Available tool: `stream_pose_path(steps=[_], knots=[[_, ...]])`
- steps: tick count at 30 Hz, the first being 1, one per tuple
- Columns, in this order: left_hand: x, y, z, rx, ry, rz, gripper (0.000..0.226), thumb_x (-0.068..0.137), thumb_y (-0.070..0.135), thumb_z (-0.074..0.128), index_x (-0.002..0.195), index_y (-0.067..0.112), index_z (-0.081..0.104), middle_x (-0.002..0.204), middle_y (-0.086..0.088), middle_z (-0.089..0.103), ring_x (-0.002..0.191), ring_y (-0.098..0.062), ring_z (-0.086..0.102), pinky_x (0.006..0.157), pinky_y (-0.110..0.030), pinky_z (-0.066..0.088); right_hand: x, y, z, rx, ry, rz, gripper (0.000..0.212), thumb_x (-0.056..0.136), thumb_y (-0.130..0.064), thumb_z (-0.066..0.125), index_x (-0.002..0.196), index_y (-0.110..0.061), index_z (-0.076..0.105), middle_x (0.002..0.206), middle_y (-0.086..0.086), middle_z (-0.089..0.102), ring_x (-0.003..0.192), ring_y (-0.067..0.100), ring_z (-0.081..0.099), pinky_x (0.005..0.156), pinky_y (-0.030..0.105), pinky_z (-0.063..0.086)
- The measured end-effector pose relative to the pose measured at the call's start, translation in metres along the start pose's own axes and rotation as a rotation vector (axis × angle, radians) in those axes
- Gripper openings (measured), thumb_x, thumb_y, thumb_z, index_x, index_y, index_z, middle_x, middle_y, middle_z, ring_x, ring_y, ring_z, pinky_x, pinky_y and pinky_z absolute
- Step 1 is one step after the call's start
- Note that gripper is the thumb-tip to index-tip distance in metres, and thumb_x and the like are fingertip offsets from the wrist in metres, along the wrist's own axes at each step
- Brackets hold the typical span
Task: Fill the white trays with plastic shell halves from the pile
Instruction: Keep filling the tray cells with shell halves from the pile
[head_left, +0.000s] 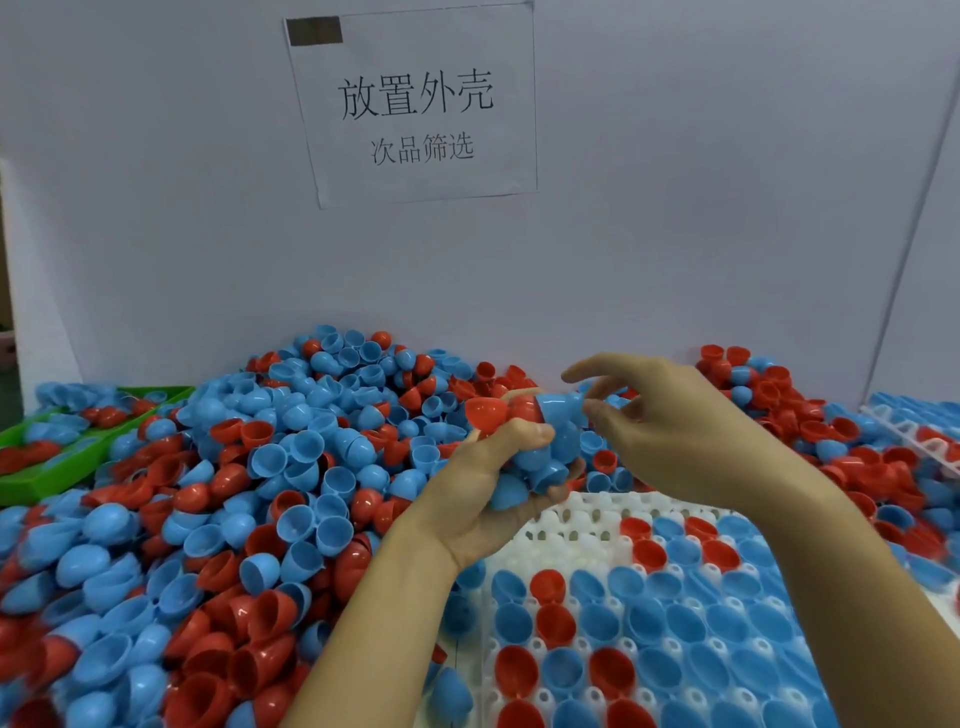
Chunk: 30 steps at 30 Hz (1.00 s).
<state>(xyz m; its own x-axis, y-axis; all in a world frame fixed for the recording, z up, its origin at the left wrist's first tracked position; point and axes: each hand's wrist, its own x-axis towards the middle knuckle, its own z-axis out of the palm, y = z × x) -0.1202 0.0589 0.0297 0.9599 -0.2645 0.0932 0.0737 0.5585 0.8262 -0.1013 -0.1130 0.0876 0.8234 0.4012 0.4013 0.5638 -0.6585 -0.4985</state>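
Above tray (561, 525), hands (519, 457) clutching shell halves (540, 457).

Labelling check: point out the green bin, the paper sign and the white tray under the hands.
green bin (62, 470), head view, on its near front wall.
paper sign (415, 111), head view, middle of the sheet, on the printed characters.
white tray (563, 538), head view, on its bare unfilled cells.
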Motion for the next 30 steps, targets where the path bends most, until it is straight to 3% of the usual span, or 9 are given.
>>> stream_pose_path(steps=[4,8,12,15,19,23,25,27,30], knots=[[0.0,-0.002,0.001,-0.049,-0.085,-0.008,0.05,0.068,0.021,0.075,0.115,0.008,0.068,0.108,-0.014,0.067,0.091,-0.026,0.069,0.074,-0.028,0.057,0.001,0.007,-0.001,-0.047,-0.093,0.021,0.037,0.098,-0.017,0.057,0.129,-0.037,0.056,0.124,-0.009,0.059,0.09,0.007,0.063,0.07,0.017,0.053],[0.001,-0.003,0.003,-0.203,-0.11,-0.055,0.034,0.071,0.017,0.074,0.103,0.006,0.075,0.109,-0.018,0.065,0.092,-0.027,0.065,0.058,-0.023,0.053,0.003,0.011,0.003,-0.022,-0.007,0.02,0.032,0.095,-0.017,0.064,0.121,-0.035,0.062,0.114,-0.006,0.065,0.081,0.005,0.066,0.061,0.014,0.051],[0.003,-0.003,0.0,-0.34,0.023,-0.06,0.049,0.067,0.011,0.076,0.114,0.003,0.065,0.114,-0.022,0.062,0.09,-0.033,0.067,0.054,-0.025,0.054,0.006,0.015,0.006,-0.003,0.107,0.045,0.031,0.098,-0.02,0.059,0.129,-0.025,0.06,0.099,-0.004,0.066,0.079,0.004,0.065,0.065,0.01,0.046],[0.003,-0.003,-0.002,-0.36,0.125,-0.041,0.054,0.071,0.009,0.077,0.123,0.003,0.06,0.118,-0.021,0.058,0.087,-0.033,0.066,0.054,-0.024,0.054,0.007,0.017,0.005,0.033,0.161,0.066,0.031,0.099,-0.024,0.056,0.13,-0.023,0.058,0.095,-0.004,0.065,0.077,0.008,0.066,0.068,0.016,0.051],[0.005,-0.005,0.0,-0.331,0.178,-0.023,0.054,0.075,0.013,0.072,0.126,0.003,0.06,0.116,-0.019,0.059,0.085,-0.029,0.065,0.055,-0.023,0.053,0.004,0.013,0.005,0.087,0.099,0.104,0.013,0.099,-0.033,0.053,0.106,-0.029,0.064,0.079,0.005,0.073,0.074,0.026,0.071,0.067,0.035,0.061],[0.006,-0.006,0.003,-0.303,0.15,-0.01,0.035,0.075,0.013,0.073,0.109,0.004,0.068,0.109,-0.02,0.064,0.088,-0.028,0.063,0.057,-0.025,0.055,0.004,0.006,0.016,0.052,0.057,0.135,0.038,0.097,-0.033,0.051,0.085,-0.003,0.07,0.08,0.018,0.072,0.069,0.029,0.069,0.064,0.032,0.058],[0.006,-0.007,0.003,-0.279,0.119,-0.004,0.038,0.075,0.013,0.074,0.112,0.004,0.068,0.113,-0.02,0.065,0.099,-0.028,0.06,0.062,-0.025,0.055,0.004,0.004,0.022,0.066,0.069,0.134,0.025,0.095,-0.027,0.053,0.085,-0.008,0.068,0.073,0.013,0.072,0.064,0.026,0.068,0.059,0.028,0.058],[0.007,-0.006,0.001,-0.262,0.104,0.005,0.044,0.073,0.014,0.076,0.115,0.004,0.066,0.116,-0.02,0.063,0.104,-0.027,0.056,0.065,-0.025,0.053,0.004,0.004,0.025,0.12,0.076,0.143,0.008,0.093,-0.019,0.055,0.1,-0.023,0.056,0.071,0.006,0.073,0.068,0.023,0.071,0.062,0.033,0.06],[0.007,-0.005,0.001,-0.275,0.109,0.008,0.042,0.07,0.013,0.077,0.11,0.005,0.066,0.115,-0.02,0.062,0.099,-0.026,0.057,0.061,-0.024,0.052,0.004,0.007,0.026,0.118,0.094,0.12,0.03,0.09,-0.008,0.055,0.106,-0.029,0.04,0.061,0.005,0.066,0.056,0.019,0.067,0.055,0.039,0.058]])
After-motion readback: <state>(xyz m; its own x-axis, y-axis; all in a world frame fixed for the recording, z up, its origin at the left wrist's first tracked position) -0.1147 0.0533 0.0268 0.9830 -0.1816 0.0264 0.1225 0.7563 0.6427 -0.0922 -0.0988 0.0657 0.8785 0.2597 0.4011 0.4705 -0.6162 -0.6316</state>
